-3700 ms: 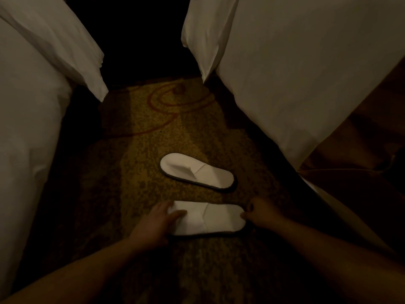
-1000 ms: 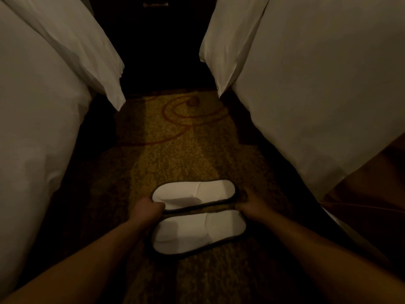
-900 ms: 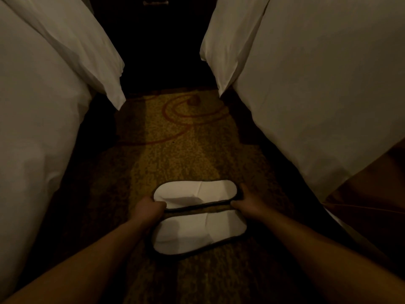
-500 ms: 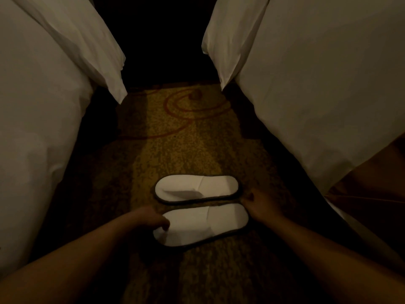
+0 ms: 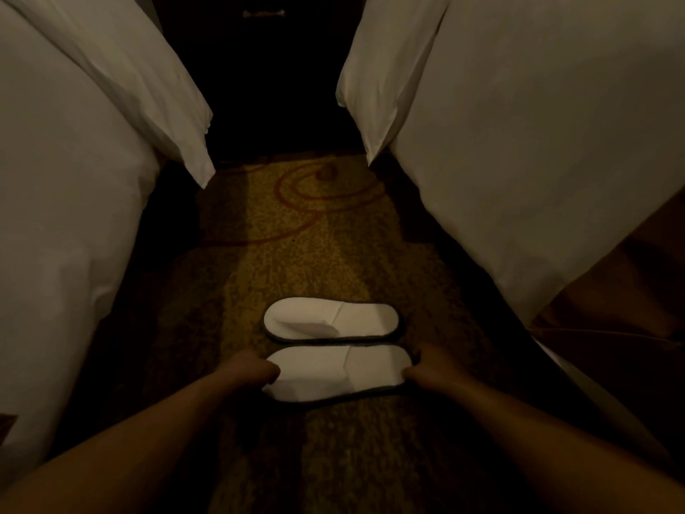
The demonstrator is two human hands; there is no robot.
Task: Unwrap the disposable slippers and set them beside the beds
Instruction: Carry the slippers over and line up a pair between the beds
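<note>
Two white disposable slippers lie on the patterned carpet in the aisle between the two beds, long axes running crosswise, from one bed toward the other. The far slipper lies flat with its open heel end toward the left bed and its closed toe toward the right bed. The near slipper sits just beside it, almost touching along the dark sole edges, pointing the same way but tilted a little.

The left hand is curled at the heel end of the near slipper, fingers bent onto its edge. The right hand is closed around the toe end, fingertips on the rim. How firmly either grips is hard to tell in this dim light.

Both forearms run out of the bottom of the view. The beds are cut off at the sides, pillow corners overhanging the aisle. Beyond the carpet everything is black, except a faint handle on some dark furniture. Brown fabric at right is indistinct.
</note>
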